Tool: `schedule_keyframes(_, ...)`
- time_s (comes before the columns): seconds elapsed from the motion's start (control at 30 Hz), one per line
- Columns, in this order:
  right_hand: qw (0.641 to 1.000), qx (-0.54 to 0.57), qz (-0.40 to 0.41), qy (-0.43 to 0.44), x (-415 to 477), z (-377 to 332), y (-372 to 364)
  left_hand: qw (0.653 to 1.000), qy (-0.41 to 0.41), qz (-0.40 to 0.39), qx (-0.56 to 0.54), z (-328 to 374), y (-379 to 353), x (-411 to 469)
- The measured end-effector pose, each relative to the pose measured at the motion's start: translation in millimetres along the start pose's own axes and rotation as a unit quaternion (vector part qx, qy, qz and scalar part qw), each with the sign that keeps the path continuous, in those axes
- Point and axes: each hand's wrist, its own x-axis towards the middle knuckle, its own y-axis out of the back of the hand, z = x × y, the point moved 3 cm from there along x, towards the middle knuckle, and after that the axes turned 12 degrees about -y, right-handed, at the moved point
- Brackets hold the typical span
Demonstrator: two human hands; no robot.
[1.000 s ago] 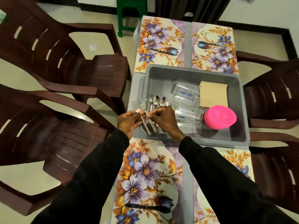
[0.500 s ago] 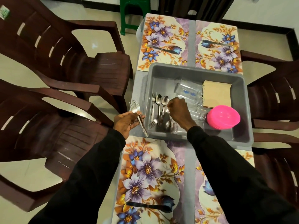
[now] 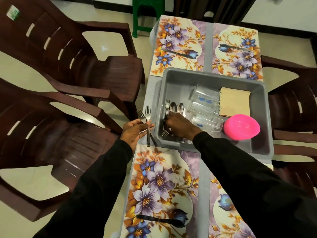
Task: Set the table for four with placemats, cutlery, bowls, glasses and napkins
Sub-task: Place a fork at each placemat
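Their left hand (image 3: 135, 130) is gripping two forks (image 3: 147, 114), tines pointing far, handles near; right hand (image 3: 180, 127) is digging in the tub's (image 3: 205, 77) cutlery (image 3: 172, 107), can't tell its grip

Both black-sleeved arms reach toward 12 o'clock. The left hand (image 3: 135, 130), palm up, pinches 2 forks (image 3: 147, 111); the right hand (image 3: 180, 128), at its 3 o'clock, curls knuckles-up (fingertips hidden).

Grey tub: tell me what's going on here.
A person is setting the table. Their left hand holds two steel forks beside the grey plastic tub; their right hand reaches into the steel cutlery inside it. Clear glasses, pink plastic bowls and tan napkins lie in the tub. Four floral placemats are laid.
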Motion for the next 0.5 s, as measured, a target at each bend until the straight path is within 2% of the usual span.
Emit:
schedule_keyframes(0.13,0.998,-0.049,0.05,-0.001,-6,6,-7,1.0,0.007,-0.002,-0.015,1,-1,-2)
schedule_keyframes(0.23,0.996,-0.027,0.078,-0.017,-8,17,-2,1.0,0.005,-0.013,-0.026,1,-2,-2)
schedule_keyframes(0.33,0.988,0.088,0.112,-0.051,-13,21,12,1.0,-0.001,-0.016,-0.022,-1,-3,-1)
schedule_keyframes(0.43,0.953,0.229,0.133,-0.145,-16,22,27,1.0,0.001,-0.008,-0.029,-3,-4,-1)
schedule_keyframes(0.5,0.931,0.29,0.145,-0.167,-13,22,36,1.0,-0.002,-0.007,-0.026,-3,-6,-2)
